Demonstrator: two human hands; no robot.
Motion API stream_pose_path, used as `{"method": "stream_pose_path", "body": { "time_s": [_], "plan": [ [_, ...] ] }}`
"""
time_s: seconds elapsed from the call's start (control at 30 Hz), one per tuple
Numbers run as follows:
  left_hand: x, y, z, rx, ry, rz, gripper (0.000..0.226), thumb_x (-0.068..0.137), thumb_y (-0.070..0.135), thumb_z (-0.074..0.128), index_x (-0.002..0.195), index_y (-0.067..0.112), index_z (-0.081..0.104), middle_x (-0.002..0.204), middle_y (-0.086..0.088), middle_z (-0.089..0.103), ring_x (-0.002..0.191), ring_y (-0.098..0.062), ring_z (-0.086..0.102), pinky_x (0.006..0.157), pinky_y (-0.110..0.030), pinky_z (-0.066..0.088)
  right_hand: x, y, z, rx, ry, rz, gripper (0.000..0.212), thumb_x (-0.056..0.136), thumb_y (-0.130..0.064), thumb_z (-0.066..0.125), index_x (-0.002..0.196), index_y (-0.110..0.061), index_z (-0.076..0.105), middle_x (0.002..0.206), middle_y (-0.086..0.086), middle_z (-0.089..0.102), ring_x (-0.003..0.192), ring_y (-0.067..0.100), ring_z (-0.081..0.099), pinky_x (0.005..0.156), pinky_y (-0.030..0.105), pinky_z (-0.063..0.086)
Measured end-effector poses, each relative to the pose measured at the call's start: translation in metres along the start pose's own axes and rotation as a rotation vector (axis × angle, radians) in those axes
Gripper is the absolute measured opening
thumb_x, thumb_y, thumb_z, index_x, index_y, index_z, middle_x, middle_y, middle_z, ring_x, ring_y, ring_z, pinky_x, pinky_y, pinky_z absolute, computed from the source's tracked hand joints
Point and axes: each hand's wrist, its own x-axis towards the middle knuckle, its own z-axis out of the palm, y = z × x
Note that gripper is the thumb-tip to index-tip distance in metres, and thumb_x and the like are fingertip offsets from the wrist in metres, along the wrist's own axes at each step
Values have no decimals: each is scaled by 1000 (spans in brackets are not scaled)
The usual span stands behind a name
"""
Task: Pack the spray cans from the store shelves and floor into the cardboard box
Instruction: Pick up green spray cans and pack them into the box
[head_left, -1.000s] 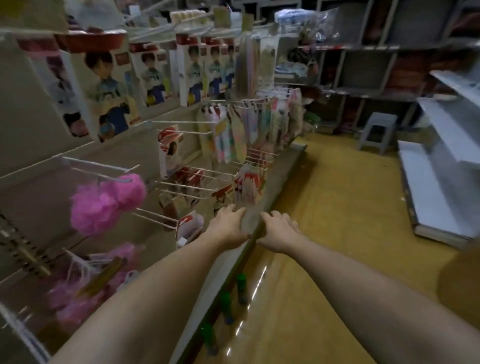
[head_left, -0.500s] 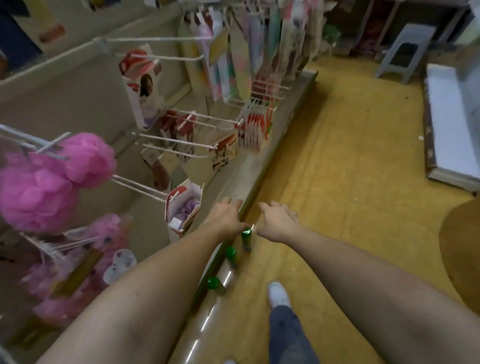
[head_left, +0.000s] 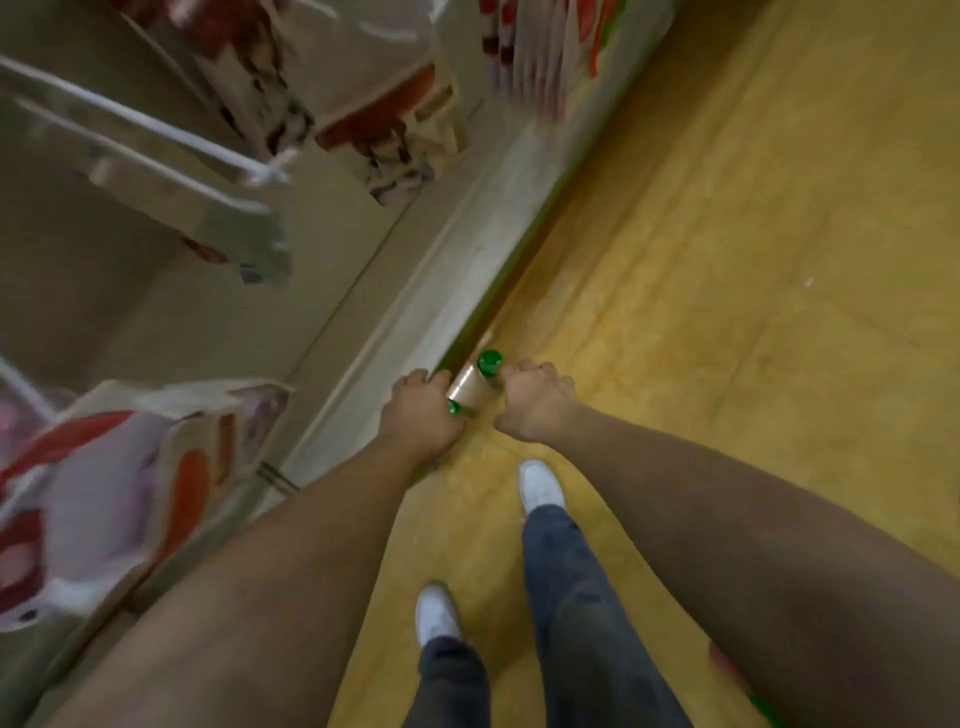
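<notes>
Packaged goods (head_left: 93, 499), red and white and blurred, fill the lower left. More packets (head_left: 374, 104) hang above on white peg hooks (head_left: 145, 122). Shelf ledge (head_left: 415, 291), pale, runs diagonally from lower left to upper right and meets the yellow floor (head_left: 727, 260) along its right edge.

Left grip (head_left: 421, 415): bare hand, knuckles up, at the foot of the ledge, fingers curled downward and out of sight. A small green cap (head_left: 454, 408) peeks out at its right edge, touching the hand; what lies under it is hidden. Cannot tell whether this grip holds anything.

Spray can (head_left: 467, 391): tan body, green top (head_left: 489, 362), down at floor level against the ledge, between the two hands. Its body slants from the top at upper right down toward the left grip. It touches the left grip on one side and the right grip on the other.

Right grip (head_left: 535, 402): bare hand, knuckles up, fingers curled, index side against the can just below its top. Fingertips hidden; cannot tell whether it clasps the can or only rests beside it.

Below the hands: two white shoes (head_left: 540, 486) on the floor, one ahead of the other, with dark jeans (head_left: 571, 597) above them. Both forearms are bare.

Far lower right: a green scrap (head_left: 763, 706) shows at the edge of the right forearm, too little visible to name.
</notes>
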Motion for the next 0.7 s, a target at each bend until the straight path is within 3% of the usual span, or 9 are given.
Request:
{"method": "stream_pose_path", "body": {
  "time_s": [0.13,0.23,0.33,0.5,0.6,0.7],
  "plan": [
    [35,-6,40,-19,-79,-70,53,77,51,63,123,25,60,113,-9,56,108,-33,55,88,-45,54,55,11,32,7,-48,-41,65,91,-40,63,148,-19,39,143,12,45,130,36,41,100,48,39],
    [54,-11,69,-29,-142,-116,69,76,44,70,140,24,52,125,-11,54,114,-33,52,93,-45,52,85,17,65,-10,-78,-78,59,91,-35,63,143,-17,42,140,13,48,128,36,42,97,48,39],
    [77,-23,100,-44,-126,-149,75,71,41,72,141,25,51,128,-10,53,116,-34,51,93,-48,53,115,21,98,-45,-67,-111,51,91,-29,63,137,-18,46,140,13,46,129,36,42,98,50,40],
    [134,-49,156,24,-124,-138,88,74,45,77,151,26,38,142,-13,43,125,-39,47,99,-50,50,183,32,131,-56,31,-104,70,88,-28,69,150,-19,37,156,22,24,138,41,32,109,55,36],
    [170,-65,192,41,-115,-126,99,73,52,78,156,28,28,149,-16,36,130,-42,44,106,-50,46,223,36,147,-24,59,-96,78,89,-33,71,154,-23,30,162,23,9,141,43,27,107,55,39],
    [195,-78,224,67,-114,-110,95,75,48,79,154,25,32,148,-17,35,132,-42,43,109,-51,43,252,40,168,-33,66,-91,75,90,-32,71,153,-24,31,162,22,9,141,44,25,104,56,43]
  ]
}}
